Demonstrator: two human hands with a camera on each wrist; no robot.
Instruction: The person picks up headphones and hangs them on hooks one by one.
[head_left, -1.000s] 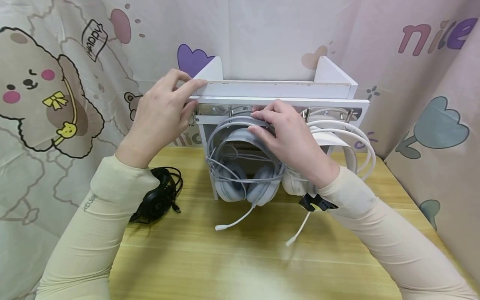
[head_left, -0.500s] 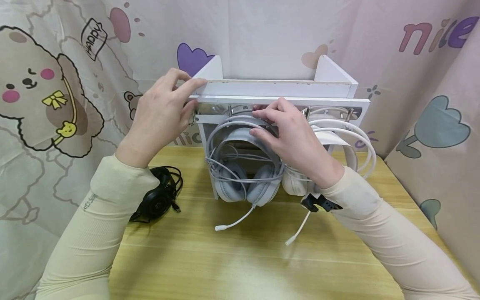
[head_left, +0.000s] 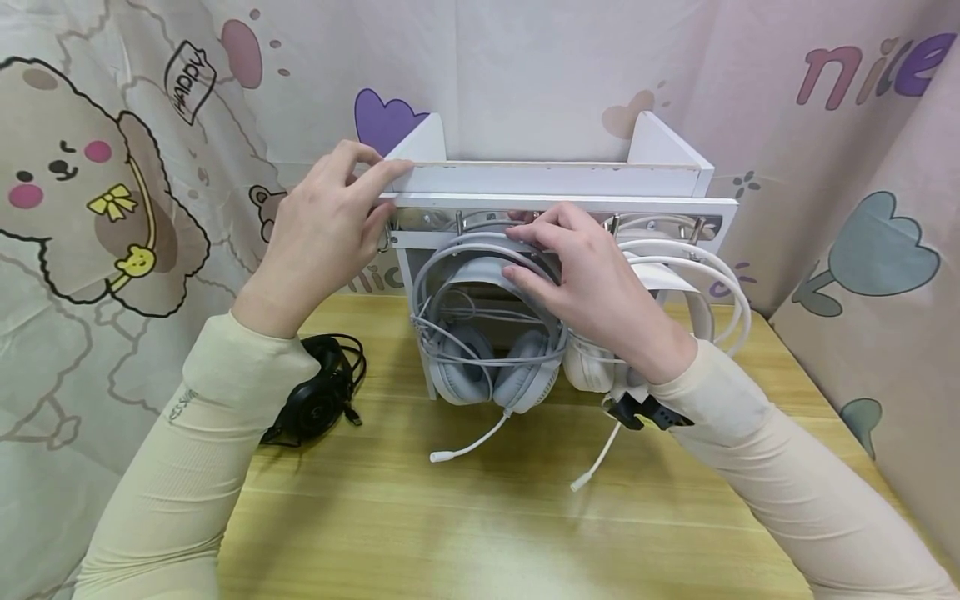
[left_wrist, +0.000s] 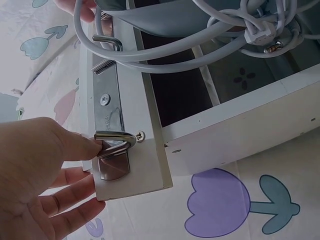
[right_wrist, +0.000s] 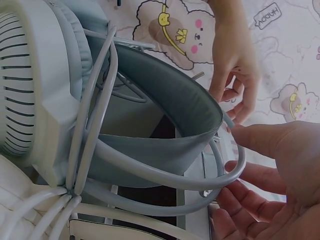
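A grey headset [head_left: 457, 379] with a boom microphone hangs by its headband from the hooked metal rail of a white rack [head_left: 555, 181]. My right hand [head_left: 592, 271] loosely holds the top of its tubular hoop [right_wrist: 175, 177], thumb and fingers curled about the tube in the right wrist view. At the rack's left end, my left hand [head_left: 318, 221] grips the front board; the left wrist view has the thumb by the end hook [left_wrist: 115, 140] and fingers behind the board. Partly hidden by my right arm, a white headset [head_left: 588, 367] hangs on the right.
A black headset [head_left: 315, 404] with its cable lies on the wooden table [head_left: 480, 533], left of the rack. Two microphone booms jut forward below the hanging headsets. Patterned curtain [head_left: 525, 75] stands behind and at both sides.
My right hand has shifted slightly right and down, its thumb dropping a little below the hoop. The grey headset, the rack and my left hand look unchanged.
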